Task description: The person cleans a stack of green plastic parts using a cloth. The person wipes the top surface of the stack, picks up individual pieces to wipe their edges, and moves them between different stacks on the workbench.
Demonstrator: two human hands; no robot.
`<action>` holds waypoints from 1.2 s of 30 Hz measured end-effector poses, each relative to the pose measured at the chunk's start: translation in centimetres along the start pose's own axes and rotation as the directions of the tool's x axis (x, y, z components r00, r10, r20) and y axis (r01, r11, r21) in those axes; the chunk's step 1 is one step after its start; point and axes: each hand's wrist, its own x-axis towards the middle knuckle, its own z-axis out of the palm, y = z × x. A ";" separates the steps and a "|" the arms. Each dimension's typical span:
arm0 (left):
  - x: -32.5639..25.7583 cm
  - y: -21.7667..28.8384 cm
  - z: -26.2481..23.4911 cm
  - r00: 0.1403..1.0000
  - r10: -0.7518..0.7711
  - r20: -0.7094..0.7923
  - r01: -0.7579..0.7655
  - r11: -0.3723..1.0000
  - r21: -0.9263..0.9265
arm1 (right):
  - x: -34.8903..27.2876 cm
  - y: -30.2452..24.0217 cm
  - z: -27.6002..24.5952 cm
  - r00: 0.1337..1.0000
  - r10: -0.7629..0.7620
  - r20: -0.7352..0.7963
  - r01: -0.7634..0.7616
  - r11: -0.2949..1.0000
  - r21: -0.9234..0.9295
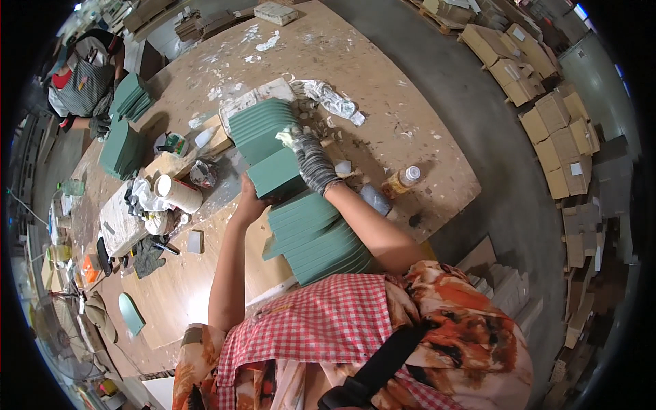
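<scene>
A flat green panel (277, 173) with a rounded end lies between my hands, tilted a little over the stacks. My bare left hand (252, 199) grips its left edge, the fingertips hidden underneath. In a grey striped glove, my right hand (311, 158) is closed round a crumpled white rag (290, 135) at the panel's upper right side. Beyond it, a row of similar green panels (263, 123) leans on a white-smeared block. Nearer my body, another stack of green panels (318, 236) is fanned out in overlapping layers.
On the stained worktable (403, 116) lie a crumpled plastic sheet (331, 99), a bottle of yellowish liquid (402, 180), a white tub (179, 193) and a dark glove (147, 256). A co-worker (85, 78) handles green panels (123, 150) at far left. Cardboard boxes (553, 130) line the right.
</scene>
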 end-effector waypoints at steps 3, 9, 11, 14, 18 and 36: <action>1.3 1.5 0.3 1.000 -0.002 0.009 0.003 0.995 -0.102 | 0.5 4.6 1.3 0.991 0.106 -0.078 -0.079 0.954 0.288; 2.3 0.2 0.0 0.998 0.014 0.058 -0.007 0.994 -0.113 | 1.3 8.0 2.9 0.968 0.222 0.118 -0.176 0.264 0.948; 2.1 -0.5 0.1 0.998 -0.017 0.053 0.025 0.989 -0.144 | 1.2 7.8 2.0 0.915 0.343 0.213 -0.343 0.381 0.859; 3.2 0.2 0.7 0.996 -0.045 0.072 0.059 0.978 -0.200 | 1.6 10.0 2.7 0.931 0.340 0.132 -0.262 0.371 0.891; 2.3 -2.5 0.1 0.989 -0.121 0.085 0.147 0.865 -0.480 | 0.5 3.3 2.5 0.954 -0.100 -0.284 0.176 0.951 0.256; 4.2 1.9 0.0 0.966 -0.134 0.223 0.255 0.650 -0.716 | 0.6 3.4 -1.1 0.987 -0.151 0.053 0.156 0.981 -0.114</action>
